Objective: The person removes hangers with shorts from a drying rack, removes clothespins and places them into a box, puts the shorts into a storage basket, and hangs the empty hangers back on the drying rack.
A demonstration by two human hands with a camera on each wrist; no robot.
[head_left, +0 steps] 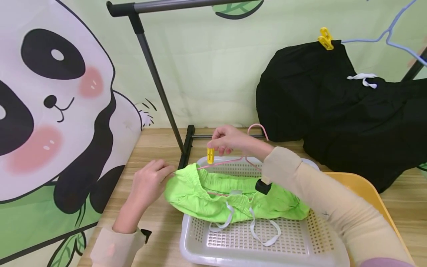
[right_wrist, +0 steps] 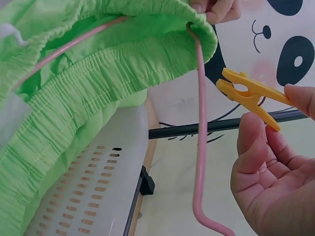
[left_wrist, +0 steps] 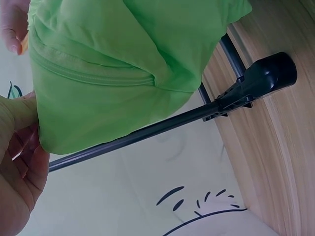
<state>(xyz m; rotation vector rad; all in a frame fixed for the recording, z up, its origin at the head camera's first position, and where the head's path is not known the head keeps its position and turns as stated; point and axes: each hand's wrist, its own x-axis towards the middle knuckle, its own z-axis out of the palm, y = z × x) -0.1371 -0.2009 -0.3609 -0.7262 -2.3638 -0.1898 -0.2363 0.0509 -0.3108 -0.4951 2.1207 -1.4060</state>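
Bright green shorts [head_left: 193, 200] with an elastic waistband and white drawstrings lie over a white perforated basket [head_left: 186, 241]. A pink hanger [right_wrist: 201, 132] runs inside the waistband, its hook rising behind. At the left end, my left hand [head_left: 148, 185] pinches the shorts between thumb and fingers; the left wrist view shows a zippered pocket [left_wrist: 98, 76] beside it. Above that end of the waistband, my right hand [head_left: 233, 139] holds a yellow clothespin [right_wrist: 251, 96] by its handles. The clothespin's tips point toward the waistband, apart from the cloth.
A dark metal clothes rack [head_left: 155, 74] stands behind the basket. Black shorts [head_left: 310, 92] hang at the right from a blue hanger [head_left: 367, 40], with another yellow clothespin [head_left: 325, 39] at the waist. An orange-yellow container [head_left: 353, 181] sits right of the basket on the wooden table [head_left: 160, 237].
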